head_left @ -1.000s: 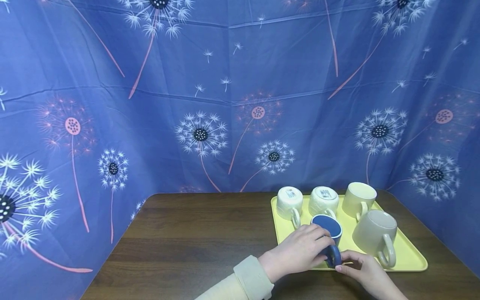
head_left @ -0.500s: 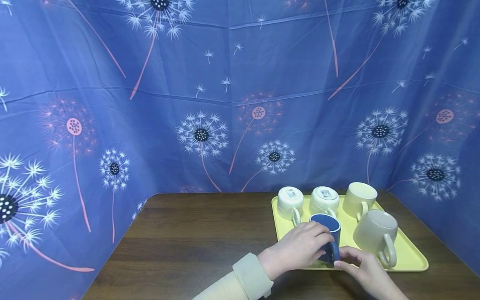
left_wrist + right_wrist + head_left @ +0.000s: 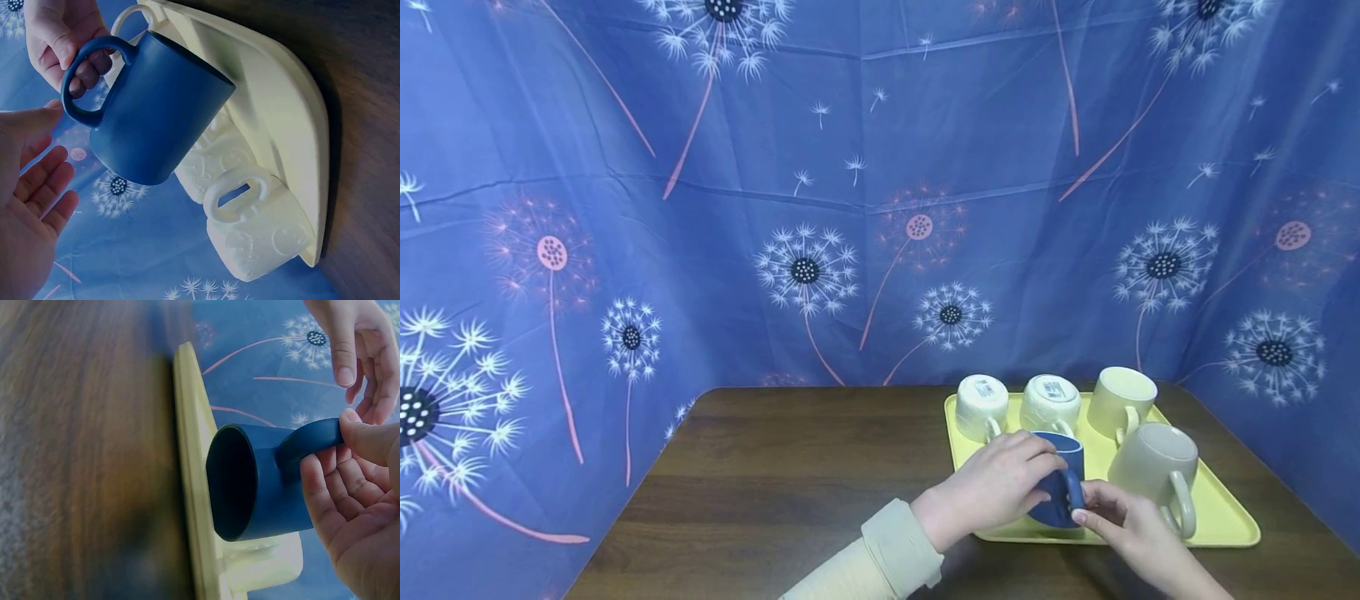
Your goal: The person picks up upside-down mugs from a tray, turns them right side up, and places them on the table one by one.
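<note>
A blue dandelion-print cloth (image 3: 850, 208) walls off the back and both sides of your view, and in front of it lies the dark wooden surface (image 3: 790, 483). On the right part of that surface sits a pale yellow tray (image 3: 1225, 512), its near edge just beside your hands. Four cream mugs stand upside down on the tray: a large beige mug (image 3: 1153, 467) near its right front with the handle towards you, a cream mug (image 3: 1122, 402) behind it, and two embossed white mugs (image 3: 1051, 402) side by side along the back edge, stickers showing on their bases. The blue mug (image 3: 156, 112) is tilted above the front part of the tray, lifted off it, its mouth angled down towards the tray and its base raised. Your right hand (image 3: 1131, 533) pinches the mug's handle (image 3: 309, 440), thumb on the outside of the loop and fingers curled through and under it. Your left hand (image 3: 996, 487), with a cream sleeve (image 3: 891, 554) at the wrist, sits at the mug's left side; from the head view its fingers look draped over the body, while the left wrist view shows them loose and spread just beside the mug, so you have no grip there.
</note>
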`<action>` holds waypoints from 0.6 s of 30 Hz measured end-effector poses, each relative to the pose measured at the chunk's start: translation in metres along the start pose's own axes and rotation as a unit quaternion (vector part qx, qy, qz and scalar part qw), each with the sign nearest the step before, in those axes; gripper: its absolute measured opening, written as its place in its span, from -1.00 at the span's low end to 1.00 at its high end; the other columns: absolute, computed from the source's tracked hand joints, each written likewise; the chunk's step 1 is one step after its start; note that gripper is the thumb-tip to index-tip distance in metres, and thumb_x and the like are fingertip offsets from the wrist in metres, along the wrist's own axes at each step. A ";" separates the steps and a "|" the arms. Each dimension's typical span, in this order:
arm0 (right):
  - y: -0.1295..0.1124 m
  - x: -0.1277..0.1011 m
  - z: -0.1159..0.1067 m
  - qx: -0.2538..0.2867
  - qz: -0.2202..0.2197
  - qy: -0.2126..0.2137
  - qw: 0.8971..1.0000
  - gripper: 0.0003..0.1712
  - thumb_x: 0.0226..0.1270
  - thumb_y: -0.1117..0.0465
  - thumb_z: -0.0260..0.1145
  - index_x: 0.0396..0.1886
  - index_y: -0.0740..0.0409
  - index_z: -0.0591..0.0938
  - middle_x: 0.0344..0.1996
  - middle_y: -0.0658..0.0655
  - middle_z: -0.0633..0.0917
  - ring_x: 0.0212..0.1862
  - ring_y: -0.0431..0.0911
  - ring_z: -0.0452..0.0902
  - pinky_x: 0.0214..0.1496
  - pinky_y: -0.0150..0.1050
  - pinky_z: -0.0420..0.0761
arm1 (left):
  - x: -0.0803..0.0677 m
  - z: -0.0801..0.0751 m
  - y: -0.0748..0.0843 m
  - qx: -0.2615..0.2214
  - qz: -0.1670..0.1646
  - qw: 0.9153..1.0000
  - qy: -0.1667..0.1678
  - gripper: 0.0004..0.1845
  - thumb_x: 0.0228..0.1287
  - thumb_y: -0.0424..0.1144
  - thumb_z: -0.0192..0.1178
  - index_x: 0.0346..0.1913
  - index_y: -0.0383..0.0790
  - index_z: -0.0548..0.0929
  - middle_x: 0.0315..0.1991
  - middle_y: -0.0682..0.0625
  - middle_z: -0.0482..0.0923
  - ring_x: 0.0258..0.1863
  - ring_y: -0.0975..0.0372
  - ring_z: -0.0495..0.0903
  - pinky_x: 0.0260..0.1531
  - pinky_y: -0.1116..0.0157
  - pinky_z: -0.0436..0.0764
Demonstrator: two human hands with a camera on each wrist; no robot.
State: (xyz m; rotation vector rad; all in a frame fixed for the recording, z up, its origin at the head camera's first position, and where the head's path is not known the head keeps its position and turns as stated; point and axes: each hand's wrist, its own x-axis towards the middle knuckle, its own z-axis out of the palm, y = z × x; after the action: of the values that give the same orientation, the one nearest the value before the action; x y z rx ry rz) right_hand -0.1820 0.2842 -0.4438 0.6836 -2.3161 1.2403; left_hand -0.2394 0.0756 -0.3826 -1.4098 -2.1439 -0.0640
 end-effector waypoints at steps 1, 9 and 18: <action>-0.002 0.001 -0.001 0.002 0.003 -0.001 1.000 -0.76 0.04 0.56 0.33 -0.27 0.29 0.61 -0.46 -0.07 0.69 -0.38 -0.38 0.58 -0.33 -0.55 0.52 | 0.000 -0.002 0.000 -0.001 0.000 1.000 0.000 -0.57 0.16 -0.01 0.30 0.09 0.00 0.55 0.02 0.18 0.51 0.05 0.35 0.44 0.11 0.46 0.38; -0.020 0.005 -0.008 0.021 0.015 -0.012 1.000 -0.78 0.06 0.56 0.31 -0.27 0.31 0.62 -0.40 -0.14 0.71 -0.36 -0.38 0.59 -0.34 -0.51 0.54 | 0.001 -0.013 -0.006 -0.013 -0.002 1.000 0.019 -0.59 0.18 -0.03 0.29 0.10 0.00 0.56 0.01 0.18 0.53 0.04 0.36 0.46 0.07 0.48 0.39; -0.036 0.007 -0.011 0.058 -0.005 -0.051 0.997 -0.73 0.07 0.59 0.29 -0.21 0.32 0.64 -0.30 -0.10 0.73 -0.26 -0.36 0.62 -0.27 -0.51 0.57 | 0.000 -0.030 -0.008 -0.022 0.006 1.000 0.015 -0.55 0.16 0.01 0.29 0.11 0.01 0.56 0.04 0.20 0.53 0.07 0.37 0.44 0.10 0.49 0.38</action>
State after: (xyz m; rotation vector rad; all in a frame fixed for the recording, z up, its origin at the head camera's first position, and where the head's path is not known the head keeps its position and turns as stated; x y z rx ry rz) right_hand -0.1645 0.2751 -0.4110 0.8137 -2.3321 1.3753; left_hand -0.2328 0.0620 -0.3554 -1.4385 -2.1202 -0.1288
